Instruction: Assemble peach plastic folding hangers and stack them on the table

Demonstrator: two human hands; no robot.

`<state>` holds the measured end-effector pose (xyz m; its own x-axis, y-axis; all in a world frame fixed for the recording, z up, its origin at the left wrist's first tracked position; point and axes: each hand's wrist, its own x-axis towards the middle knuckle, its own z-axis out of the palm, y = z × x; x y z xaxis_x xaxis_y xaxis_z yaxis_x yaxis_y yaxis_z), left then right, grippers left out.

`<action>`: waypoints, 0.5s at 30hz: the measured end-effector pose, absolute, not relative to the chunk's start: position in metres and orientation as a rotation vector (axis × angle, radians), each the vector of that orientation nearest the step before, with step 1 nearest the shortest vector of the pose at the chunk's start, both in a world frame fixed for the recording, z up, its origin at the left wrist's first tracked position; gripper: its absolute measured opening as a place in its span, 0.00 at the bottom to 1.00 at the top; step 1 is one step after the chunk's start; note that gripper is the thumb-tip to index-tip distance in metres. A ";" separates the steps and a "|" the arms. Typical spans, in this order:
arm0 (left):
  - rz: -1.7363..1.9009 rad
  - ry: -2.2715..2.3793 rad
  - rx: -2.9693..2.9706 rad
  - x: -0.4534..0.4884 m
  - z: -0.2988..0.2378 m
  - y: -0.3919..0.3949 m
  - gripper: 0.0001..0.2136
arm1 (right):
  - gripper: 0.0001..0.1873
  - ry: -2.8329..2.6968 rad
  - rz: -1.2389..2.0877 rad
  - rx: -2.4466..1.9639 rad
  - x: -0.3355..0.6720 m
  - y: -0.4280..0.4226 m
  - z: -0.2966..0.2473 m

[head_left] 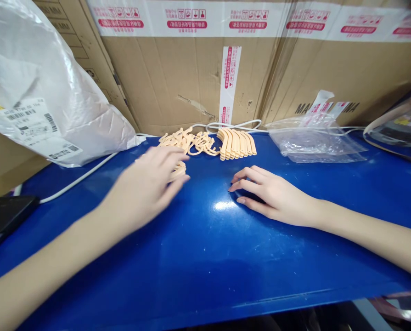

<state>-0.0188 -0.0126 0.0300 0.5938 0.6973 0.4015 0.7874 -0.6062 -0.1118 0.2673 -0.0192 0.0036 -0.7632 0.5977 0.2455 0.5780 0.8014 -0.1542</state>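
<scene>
My left hand (pixel 146 181) is slightly blurred, thumb and fingers apart, over a small stack of beige plastic pieces (pixel 178 171). The hand partly hides that stack, and whether it touches it I cannot tell. Just beyond lies a loose heap of beige curved pieces (pixel 177 138), with beige hook-shaped pieces (pixel 203 143) beside it. To their right, several long curved beige arms (pixel 238 143) lie side by side in a neat row. My right hand (pixel 265 193) rests low over the blue tabletop (pixel 198 257), fingers bent and apart, holding nothing.
Large cardboard boxes (pixel 177 73) stand along the back. A bulky white plastic bag (pixel 67 105) leans at the left, above a black device (pixel 8 220) with a white cable (pixel 81 184). Clear plastic bags (pixel 315 142) lie at the right, near a transparent container (pixel 403 124).
</scene>
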 end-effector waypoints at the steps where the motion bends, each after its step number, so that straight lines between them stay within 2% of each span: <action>1: -0.474 -1.173 -2.609 -0.011 0.024 -0.016 0.21 | 0.14 -2.705 0.096 -0.909 0.267 -0.020 0.004; 9: -0.258 -1.218 -2.825 0.023 -0.002 -0.021 0.24 | 0.15 -2.688 0.078 -0.911 0.269 -0.019 0.004; 15: -0.306 -1.217 -2.816 0.027 -0.003 -0.016 0.24 | 0.16 -2.705 0.024 -0.936 0.272 -0.013 0.006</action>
<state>0.0275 -0.0162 -0.0031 0.6690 0.7145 0.2047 0.7263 -0.6870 0.0243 0.2718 -0.0129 0.0064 -0.7517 0.6081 0.2551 0.6036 0.7903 -0.1053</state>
